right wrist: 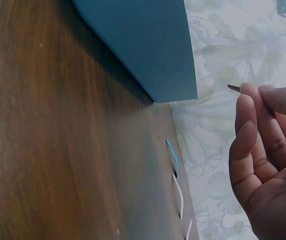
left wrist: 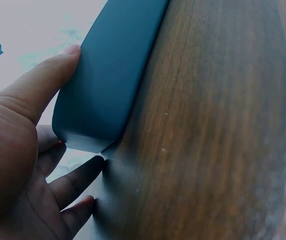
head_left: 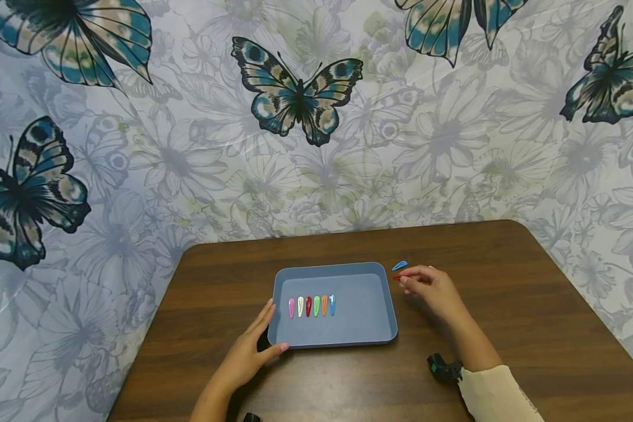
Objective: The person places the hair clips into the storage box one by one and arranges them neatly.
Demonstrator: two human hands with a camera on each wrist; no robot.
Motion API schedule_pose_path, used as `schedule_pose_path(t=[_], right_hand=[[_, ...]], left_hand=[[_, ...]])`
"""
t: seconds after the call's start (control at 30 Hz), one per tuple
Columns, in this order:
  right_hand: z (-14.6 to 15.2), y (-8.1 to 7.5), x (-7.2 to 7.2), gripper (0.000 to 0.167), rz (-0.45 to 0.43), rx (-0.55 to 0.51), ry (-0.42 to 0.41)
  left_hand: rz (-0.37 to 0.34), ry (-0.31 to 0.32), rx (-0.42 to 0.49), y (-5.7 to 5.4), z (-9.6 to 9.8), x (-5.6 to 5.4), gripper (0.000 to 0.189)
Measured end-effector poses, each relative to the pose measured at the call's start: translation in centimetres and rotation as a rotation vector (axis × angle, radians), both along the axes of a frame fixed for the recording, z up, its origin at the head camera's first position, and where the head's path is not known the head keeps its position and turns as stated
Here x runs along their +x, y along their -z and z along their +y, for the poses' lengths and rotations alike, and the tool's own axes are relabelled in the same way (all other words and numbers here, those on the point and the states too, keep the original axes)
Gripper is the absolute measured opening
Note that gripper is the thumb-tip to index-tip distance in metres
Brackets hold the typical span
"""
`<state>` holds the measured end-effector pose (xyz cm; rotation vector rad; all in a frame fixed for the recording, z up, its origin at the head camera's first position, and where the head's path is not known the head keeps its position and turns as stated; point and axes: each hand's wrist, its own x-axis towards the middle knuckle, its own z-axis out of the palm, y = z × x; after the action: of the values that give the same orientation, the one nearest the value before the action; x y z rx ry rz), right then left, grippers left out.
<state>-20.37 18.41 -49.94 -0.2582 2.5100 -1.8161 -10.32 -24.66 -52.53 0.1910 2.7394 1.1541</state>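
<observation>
My right hand [head_left: 436, 291] pinches a small red snap hair clip [head_left: 397, 278] between thumb and fingertips, just off the tray's right side. Only a dark tip of that clip shows in the right wrist view. On the blue-grey tray [head_left: 348, 322], several snap clips stand in an upright row: pink [head_left: 291, 308], white [head_left: 300, 306], red [head_left: 308, 306], green [head_left: 316, 305], orange [head_left: 324, 305] and blue [head_left: 332, 305]. My left hand [head_left: 245, 353] rests at the tray's near left corner, thumb against the near wall and extended fingers along the left side.
A loose blue clip [head_left: 399, 265] lies on the brown wooden table [head_left: 485, 258] beyond the tray's right edge. The right wrist view also shows a white clip [right wrist: 178, 197] and a pink clip [right wrist: 189, 230] on the table. A butterfly-patterned cloth [head_left: 316, 181] hangs behind.
</observation>
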Motion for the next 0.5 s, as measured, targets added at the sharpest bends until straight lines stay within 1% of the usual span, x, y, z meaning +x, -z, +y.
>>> schedule_pose_path(t=[0.2, 0.3, 0.4, 0.43, 0.5], right_hand=[[-0.5, -0.1, 0.0, 0.03, 0.0, 0.001, -0.017], [-0.7, -0.2, 0.0, 0.032, 0.024, 0.05, -0.019], [-0.9, -0.3, 0.1, 0.031, 0.031, 0.069, -0.027], [-1.0, -0.3, 0.1, 0.031, 0.03, 0.064, -0.04], [-1.1, -0.4, 0.1, 0.03, 0.022, 0.015, -0.073]], left_hand=[[-0.005, -0.003, -0.003, 0.0, 0.0, 0.0, 0.096], [-0.009, -0.004, -0.001, 0.1, 0.0, 0.0, 0.096], [-0.014, -0.004, 0.003, 0.0, 0.0, 0.0, 0.096], [-0.015, -0.003, 0.003, 0.0, 0.0, 0.0, 0.096], [-0.017, -0.003, 0.003, 0.0, 0.0, 0.0, 0.096]])
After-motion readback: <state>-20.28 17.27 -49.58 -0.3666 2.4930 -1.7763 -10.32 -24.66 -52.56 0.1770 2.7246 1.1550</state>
